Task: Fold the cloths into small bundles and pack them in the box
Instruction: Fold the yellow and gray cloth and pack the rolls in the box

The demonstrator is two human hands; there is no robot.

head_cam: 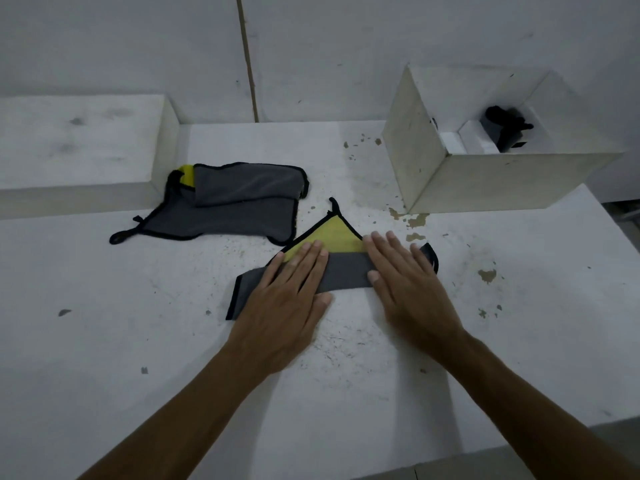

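A grey and yellow cloth with black trim (346,268) lies partly folded on the white table, its yellow corner pointing away from me. My left hand (287,299) presses flat on the cloth's left part. My right hand (408,282) presses flat on its right part, with the fingers spread. A second grey cloth (225,206), loosely folded with a bit of yellow showing, lies further back to the left. The open white box (502,178) stands at the back right; a dark bundle (505,131) rests inside it beside white blocks.
A low white block (76,147) sits at the back left against the wall. The table's surface (138,323) is white with chipped spots. Its right edge (616,237) drops off beside the box.
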